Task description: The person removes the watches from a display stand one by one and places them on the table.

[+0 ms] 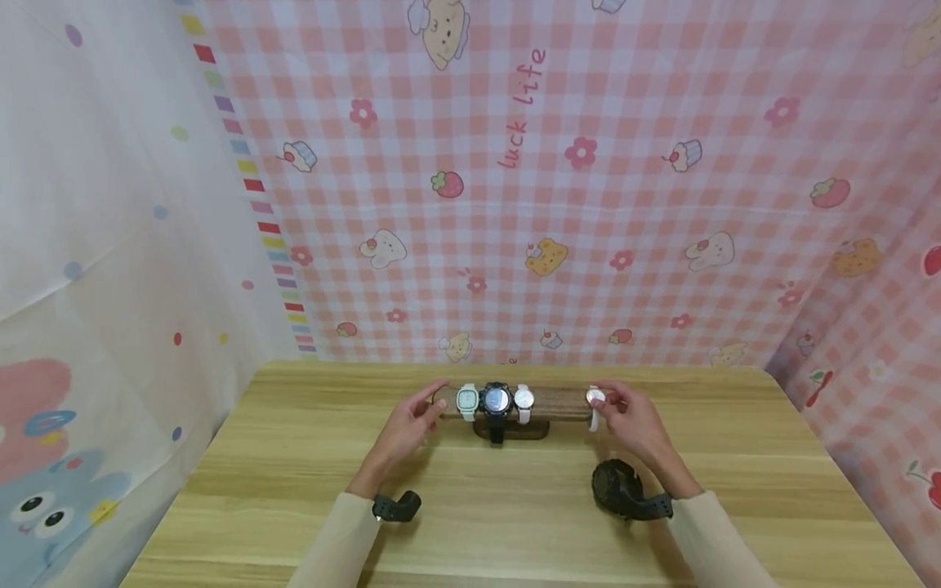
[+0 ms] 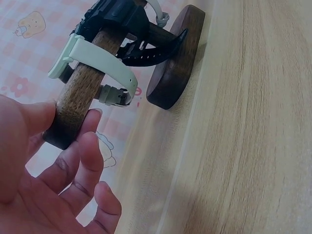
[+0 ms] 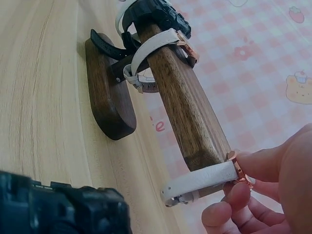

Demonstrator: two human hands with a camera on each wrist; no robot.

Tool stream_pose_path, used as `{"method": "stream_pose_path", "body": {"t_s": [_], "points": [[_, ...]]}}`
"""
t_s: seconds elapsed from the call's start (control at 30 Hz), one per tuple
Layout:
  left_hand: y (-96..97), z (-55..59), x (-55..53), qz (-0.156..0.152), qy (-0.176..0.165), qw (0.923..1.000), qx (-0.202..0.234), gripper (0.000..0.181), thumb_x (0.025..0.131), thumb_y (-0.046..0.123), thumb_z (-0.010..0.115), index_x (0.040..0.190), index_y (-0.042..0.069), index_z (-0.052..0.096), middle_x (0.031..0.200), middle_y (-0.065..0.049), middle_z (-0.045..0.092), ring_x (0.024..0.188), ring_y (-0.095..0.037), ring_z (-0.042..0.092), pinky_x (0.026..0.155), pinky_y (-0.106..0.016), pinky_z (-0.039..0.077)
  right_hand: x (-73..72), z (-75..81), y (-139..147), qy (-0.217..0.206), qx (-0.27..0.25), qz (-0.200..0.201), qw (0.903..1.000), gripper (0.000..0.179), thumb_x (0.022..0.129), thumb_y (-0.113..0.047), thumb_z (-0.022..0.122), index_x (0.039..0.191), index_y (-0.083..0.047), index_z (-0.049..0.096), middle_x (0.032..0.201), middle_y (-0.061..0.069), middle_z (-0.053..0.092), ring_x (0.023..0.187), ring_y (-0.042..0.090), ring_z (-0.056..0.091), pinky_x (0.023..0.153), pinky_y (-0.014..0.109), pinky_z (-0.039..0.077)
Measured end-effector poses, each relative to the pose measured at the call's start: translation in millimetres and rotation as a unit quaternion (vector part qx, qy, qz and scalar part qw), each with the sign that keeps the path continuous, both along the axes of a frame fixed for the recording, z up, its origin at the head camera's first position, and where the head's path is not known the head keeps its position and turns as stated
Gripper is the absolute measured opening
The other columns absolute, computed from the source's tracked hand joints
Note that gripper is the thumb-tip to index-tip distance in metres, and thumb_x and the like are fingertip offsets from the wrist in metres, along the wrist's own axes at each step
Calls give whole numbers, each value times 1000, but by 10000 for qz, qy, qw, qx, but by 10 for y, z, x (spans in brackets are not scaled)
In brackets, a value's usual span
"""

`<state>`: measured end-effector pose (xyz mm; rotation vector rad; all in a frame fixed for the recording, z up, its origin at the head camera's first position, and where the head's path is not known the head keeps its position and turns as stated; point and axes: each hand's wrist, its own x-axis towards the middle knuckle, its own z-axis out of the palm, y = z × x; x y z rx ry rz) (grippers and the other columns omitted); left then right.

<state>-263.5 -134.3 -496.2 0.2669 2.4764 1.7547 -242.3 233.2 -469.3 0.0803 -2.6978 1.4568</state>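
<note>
A dark wooden watch stand [image 1: 562,402] stands on the table, its bar running left to right. My left hand [image 1: 406,426] pinches the bar's left end between thumb and fingers. Beside it on the bar sit a pale green square watch [image 1: 467,399], a black chunky watch [image 1: 497,399] and a small white-strapped watch [image 1: 524,398]. At the right end, my right hand [image 1: 634,420] pinches the rose-gold case of another white-strapped watch [image 3: 207,179]. That strap is looped around the bar's tip. The stand's oval base [image 2: 178,61] rests on the wood.
A bulky dark round object [image 1: 616,488] is by my right wrist, near the wrist strap. A dark wrist camera [image 1: 399,507] is on my left wrist. Behind the wood-grain table [image 1: 500,531] hangs a pink checked cloth [image 1: 470,212], with more cloth at both sides.
</note>
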Motion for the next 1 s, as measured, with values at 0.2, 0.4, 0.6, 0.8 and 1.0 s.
{"method": "stream_pose_path", "body": {"t_s": [0.2, 0.4, 0.6, 0.8, 1.0], "points": [[3, 23, -19, -35, 23, 10000, -19, 42, 103, 25, 56, 145, 27, 52, 93, -23, 67, 78, -36, 57, 48, -21, 35, -7, 19, 30, 13, -293, -147, 9995, 36, 97, -11, 63, 130, 1, 60, 92, 15, 64, 65, 10, 55, 54, 23, 45], [5, 44, -30, -33, 94, 10000, -4, 42, 102, 25, 56, 144, 28, 52, 88, -27, 63, 75, -36, 57, 46, -21, 35, 3, 58, 76, -28, -398, -282, 9988, 39, 97, -17, 65, 132, -1, 59, 94, 13, 63, 66, 9, 55, 56, 23, 47], [9, 21, -20, 13, 85, 10000, 36, 42, 102, 23, 57, 144, 24, 53, 83, -22, 63, 74, -34, 57, 44, -22, 35, 70, 95, 118, 83, -411, -302, 9987, 40, 96, -17, 66, 131, 0, 59, 97, 14, 66, 68, 10, 58, 57, 22, 49], [33, -23, -20, 181, 66, 9998, 95, 43, 101, 19, 58, 143, 19, 54, 78, -18, 61, 76, -42, 58, 42, -23, 32, 155, 156, 124, 244, -269, -232, 9991, 39, 96, -17, 66, 130, 1, 60, 98, 15, 67, 74, 17, 63, 58, 23, 49], [29, 7, -6, 113, 85, 9999, 16, 41, 102, 20, 57, 142, 25, 55, 83, -23, 63, 74, -36, 58, 44, -22, 35, 199, 201, 119, 321, -93, -189, 9993, 37, 96, -16, 67, 129, 0, 61, 97, 14, 68, 74, 18, 63, 58, 23, 49]]}}
